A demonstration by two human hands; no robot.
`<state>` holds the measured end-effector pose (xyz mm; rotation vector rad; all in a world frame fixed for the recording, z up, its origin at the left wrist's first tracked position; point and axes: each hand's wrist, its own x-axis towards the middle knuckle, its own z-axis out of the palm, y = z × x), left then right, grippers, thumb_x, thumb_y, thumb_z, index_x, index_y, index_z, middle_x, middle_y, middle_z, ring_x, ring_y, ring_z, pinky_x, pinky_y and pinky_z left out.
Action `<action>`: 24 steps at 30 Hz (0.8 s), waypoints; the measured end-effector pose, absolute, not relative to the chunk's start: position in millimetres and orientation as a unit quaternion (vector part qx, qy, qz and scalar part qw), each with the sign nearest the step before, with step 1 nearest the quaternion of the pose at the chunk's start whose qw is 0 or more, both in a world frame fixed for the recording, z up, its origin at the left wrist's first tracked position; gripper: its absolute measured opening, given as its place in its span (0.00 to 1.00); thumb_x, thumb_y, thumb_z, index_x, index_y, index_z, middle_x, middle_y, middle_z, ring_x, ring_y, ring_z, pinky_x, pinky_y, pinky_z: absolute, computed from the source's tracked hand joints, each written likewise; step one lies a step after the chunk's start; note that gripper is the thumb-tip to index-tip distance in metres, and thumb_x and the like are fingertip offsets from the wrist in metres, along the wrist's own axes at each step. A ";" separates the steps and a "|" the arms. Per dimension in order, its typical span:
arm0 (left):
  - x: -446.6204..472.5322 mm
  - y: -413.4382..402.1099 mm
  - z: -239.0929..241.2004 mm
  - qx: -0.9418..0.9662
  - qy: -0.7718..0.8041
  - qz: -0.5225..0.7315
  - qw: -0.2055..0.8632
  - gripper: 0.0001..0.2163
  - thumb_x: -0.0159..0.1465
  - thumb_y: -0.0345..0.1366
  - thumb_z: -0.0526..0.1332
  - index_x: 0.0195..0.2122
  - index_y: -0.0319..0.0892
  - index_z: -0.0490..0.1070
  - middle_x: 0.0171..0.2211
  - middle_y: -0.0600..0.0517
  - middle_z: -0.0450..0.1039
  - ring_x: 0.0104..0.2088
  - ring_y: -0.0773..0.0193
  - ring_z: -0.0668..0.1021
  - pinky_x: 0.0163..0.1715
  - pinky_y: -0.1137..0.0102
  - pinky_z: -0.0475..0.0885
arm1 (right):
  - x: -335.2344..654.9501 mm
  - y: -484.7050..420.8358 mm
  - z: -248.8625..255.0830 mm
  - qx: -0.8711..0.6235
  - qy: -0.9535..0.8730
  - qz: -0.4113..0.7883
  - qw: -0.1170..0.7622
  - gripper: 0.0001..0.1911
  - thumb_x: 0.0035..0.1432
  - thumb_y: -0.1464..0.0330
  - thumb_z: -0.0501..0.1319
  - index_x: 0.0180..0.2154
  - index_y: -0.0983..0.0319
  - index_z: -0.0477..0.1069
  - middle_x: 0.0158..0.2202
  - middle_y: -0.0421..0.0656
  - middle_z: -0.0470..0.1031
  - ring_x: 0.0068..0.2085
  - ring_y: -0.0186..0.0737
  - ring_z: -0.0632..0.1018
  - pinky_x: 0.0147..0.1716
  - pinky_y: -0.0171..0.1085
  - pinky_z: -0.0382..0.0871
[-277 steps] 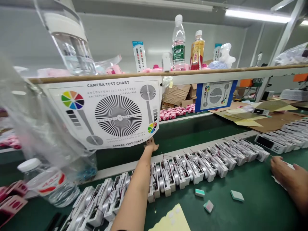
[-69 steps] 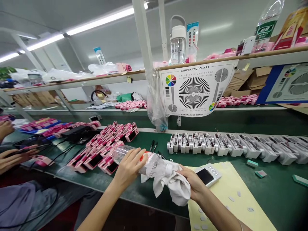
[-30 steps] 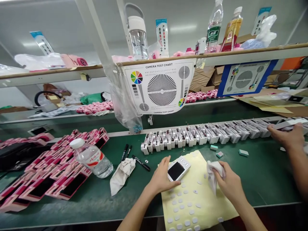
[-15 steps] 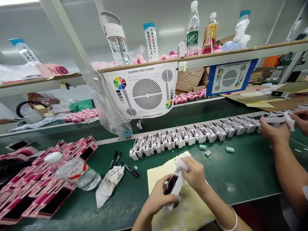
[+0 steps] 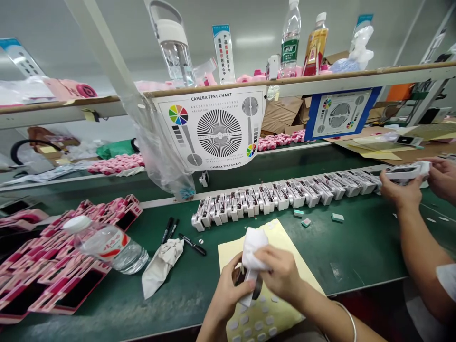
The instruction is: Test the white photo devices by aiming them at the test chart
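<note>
My left hand (image 5: 227, 290) is closed round a white toy-camera body (image 5: 246, 299), held tilted above a yellow sheet (image 5: 281, 236). Pinched in my right hand (image 5: 282, 271) is a wad of white cloth (image 5: 253, 243), pressed against the body's upper end and hiding part of it. Small pale pads (image 5: 259, 325) dot the sheet below my hands. Behind it, a long row of open white camera bodies (image 5: 235, 207) stands on the green table.
Left lie pink cameras (image 5: 85, 285), a water bottle (image 5: 107, 244), black markers (image 5: 192, 244) and crumpled tissue (image 5: 162, 266). Small green-white blocks (image 5: 337, 217) lie right. A camera test chart (image 5: 217, 128) hangs from the shelf. At right, a co-worker's hands (image 5: 402, 192) hold another white body.
My right hand has moved the cloth left and over the camera body's end. The body has turned in my left hand, so its dark screen no longer shows.
</note>
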<state>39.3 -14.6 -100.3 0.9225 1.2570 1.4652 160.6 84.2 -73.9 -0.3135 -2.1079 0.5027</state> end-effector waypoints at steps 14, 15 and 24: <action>23.9 -19.7 -89.9 0.389 0.511 0.602 0.474 0.38 0.41 0.49 0.69 0.51 0.36 0.62 0.36 0.47 0.70 0.31 0.63 0.70 0.31 0.72 0.65 | 153.8 114.7 -49.5 -0.230 -0.759 0.254 0.553 0.05 0.53 0.67 0.60 0.29 0.61 0.71 0.27 0.44 0.70 0.32 0.42 0.72 0.32 0.39 0.66; 24.4 -19.1 -89.6 0.389 0.510 0.604 0.472 0.37 0.41 0.48 0.69 0.51 0.35 0.62 0.36 0.47 0.70 0.30 0.63 0.70 0.30 0.72 0.65 | 155.1 104.9 -52.4 -0.190 -0.777 0.266 0.538 0.05 0.51 0.67 0.61 0.26 0.61 0.71 0.29 0.45 0.70 0.36 0.45 0.72 0.36 0.41 0.67; 31.7 -24.8 -99.3 0.406 0.554 0.594 0.419 0.34 0.45 0.45 0.67 0.51 0.37 0.61 0.46 0.43 0.68 0.38 0.56 0.72 0.38 0.68 0.67 | 137.2 84.2 -69.6 -0.152 -0.800 0.293 0.502 0.04 0.54 0.73 0.56 0.34 0.61 0.67 0.46 0.53 0.68 0.51 0.49 0.69 0.48 0.47 0.65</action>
